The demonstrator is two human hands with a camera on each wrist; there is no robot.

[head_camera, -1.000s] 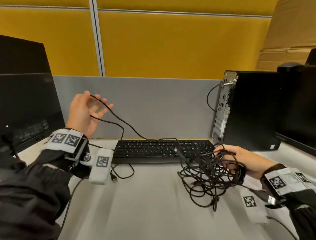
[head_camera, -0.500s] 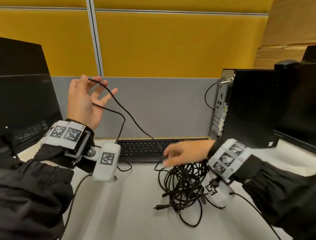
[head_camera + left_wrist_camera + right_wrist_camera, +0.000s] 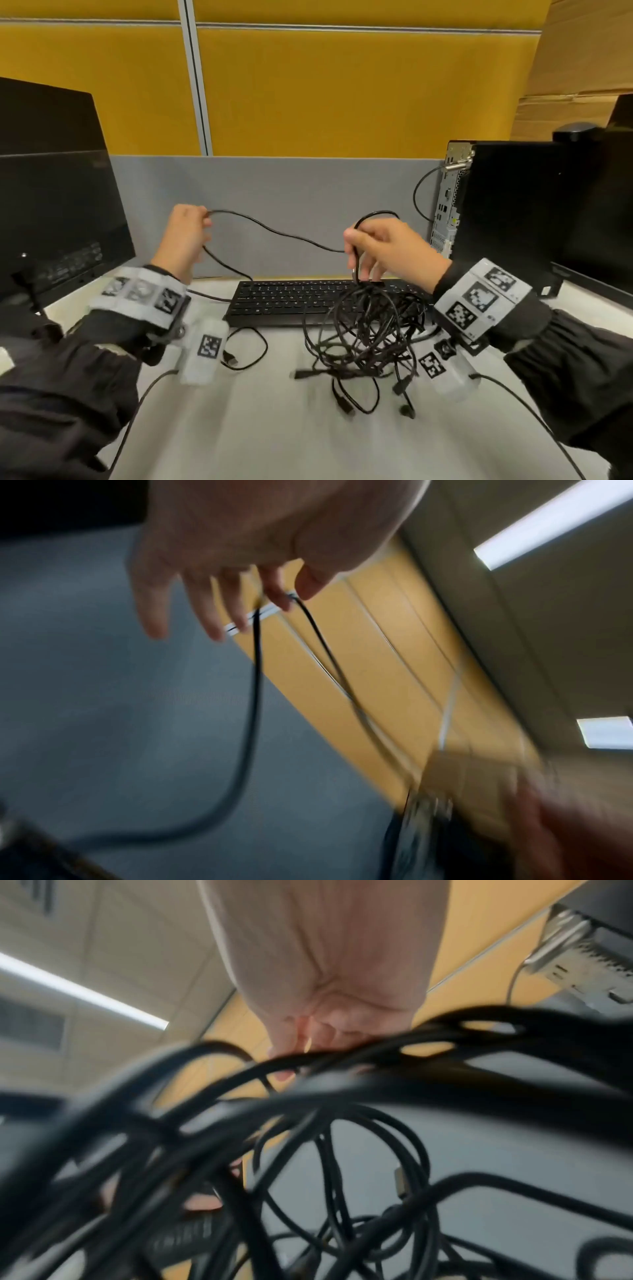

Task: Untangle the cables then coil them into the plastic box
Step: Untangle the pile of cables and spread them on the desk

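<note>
Cables (image 3: 368, 329) hang in a black tangle from my right hand (image 3: 387, 248), lower loops and plugs resting on the desk (image 3: 260, 428) just in front of the keyboard (image 3: 274, 301). Right fingers curled, pinching a bunch of strands at the top of the tangle; the right wrist view shows the strands passing under my fingertips (image 3: 284, 1074), blurred. One cable (image 3: 274, 231) runs free from that hand across to my left hand (image 3: 185, 236), sagging between them above the keyboard. Left hand raised, thumb and forefinger pinching this cable, other fingers loosely spread in the left wrist view. From the left hand it drops to the desk and ends in a loop with a plug beside the keyboard's left end. Monitor (image 3: 51, 205) at left, computer tower (image 3: 496, 205) at right. Plastic box not in any view.
</note>
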